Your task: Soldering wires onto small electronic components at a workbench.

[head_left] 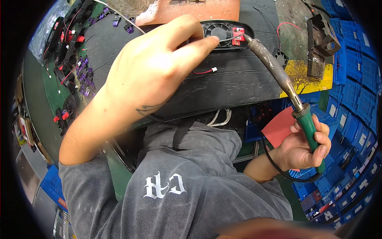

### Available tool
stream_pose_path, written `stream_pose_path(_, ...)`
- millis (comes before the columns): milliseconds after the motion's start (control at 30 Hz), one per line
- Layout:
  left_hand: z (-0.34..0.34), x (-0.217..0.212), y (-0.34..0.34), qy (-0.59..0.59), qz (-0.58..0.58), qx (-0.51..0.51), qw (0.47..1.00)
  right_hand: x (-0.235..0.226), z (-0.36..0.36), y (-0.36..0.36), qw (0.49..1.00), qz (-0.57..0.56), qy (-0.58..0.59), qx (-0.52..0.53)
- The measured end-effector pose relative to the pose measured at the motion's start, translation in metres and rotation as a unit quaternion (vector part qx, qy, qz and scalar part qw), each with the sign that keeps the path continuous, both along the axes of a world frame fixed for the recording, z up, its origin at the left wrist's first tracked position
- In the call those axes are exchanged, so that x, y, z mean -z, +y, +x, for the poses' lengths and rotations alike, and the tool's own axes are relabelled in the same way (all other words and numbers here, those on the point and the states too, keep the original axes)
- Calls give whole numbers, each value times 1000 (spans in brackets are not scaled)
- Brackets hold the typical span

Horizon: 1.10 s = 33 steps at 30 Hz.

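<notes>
My right hand (306, 149) is wrapped round the green handle of a soldering iron (274, 67). Its tip touches or nearly touches a small red circuit board (237, 31) inside a black oval housing (249, 28). A small round black fan (218, 34) sits beside the board in that housing. Over the housing's left end, my left hand (159, 59) has its thumb and fingers closed at a thin dark wire (227, 39) that runs to the board. The fingers hide that end of the housing. Near the housing lies a red-and-black lead with a white connector (214, 69).
Purple parts (85, 75) and black housings with red pieces (65, 46) lie at the left. A rusty metal holder (318, 47) stands at the right on a yellow-edged board. Blue crates (354, 79) are stacked beyond. The iron's black cord (270, 157) loops below my right hand.
</notes>
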<state>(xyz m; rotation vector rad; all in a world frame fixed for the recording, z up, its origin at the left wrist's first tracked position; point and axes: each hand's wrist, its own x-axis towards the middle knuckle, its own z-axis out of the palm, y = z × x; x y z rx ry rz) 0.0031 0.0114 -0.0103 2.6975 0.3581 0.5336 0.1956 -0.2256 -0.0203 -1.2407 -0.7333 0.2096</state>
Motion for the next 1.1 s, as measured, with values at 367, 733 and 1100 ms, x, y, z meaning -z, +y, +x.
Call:
stream_pose_path(367,-5,0,0,-3,-7,-5,1000,0,-1,-1,1000,0,0,-8)
stream_pose_path(733,-6,-3,-1,4,-19,3,1000,-1,-1,0,1000,3,1,0)
stream_pose_path(1100,-6,-3,-2,13,-23,1,1000,-1,-2,-3,1000,5,-2,-5)
